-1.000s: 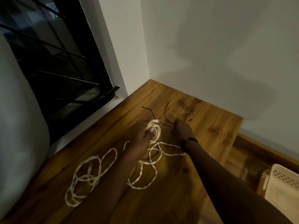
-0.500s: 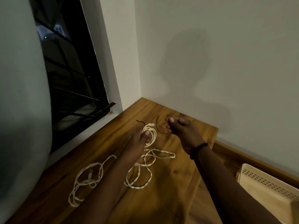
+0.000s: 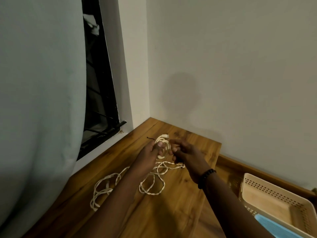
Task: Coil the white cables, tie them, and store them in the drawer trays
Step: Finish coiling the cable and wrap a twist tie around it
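At a wooden tabletop (image 3: 171, 212), the left hand (image 3: 148, 156) grips a small coil of white cable (image 3: 163, 143), thumb pressed on its loops; the right hand (image 3: 186, 152) — fingers curled — pinches a thin black tie (image 3: 151, 138) beside the coil; loose white cable (image 3: 151, 184) sprawls below; a cream perforated tray (image 3: 274, 201) sits lower right.

Two bare forearms reach into view from the bottom edge of the frame, with no sleeves showing on either arm as far up as the picture goes. The right wrist carries a bracelet (image 3: 206, 177) of small, round, dark beads, worn snugly just behind the right hand (image 3: 187, 152). The left hand (image 3: 148, 154) and its wrist are bare, and fingernails show pale on several fingers (image 3: 160, 143).
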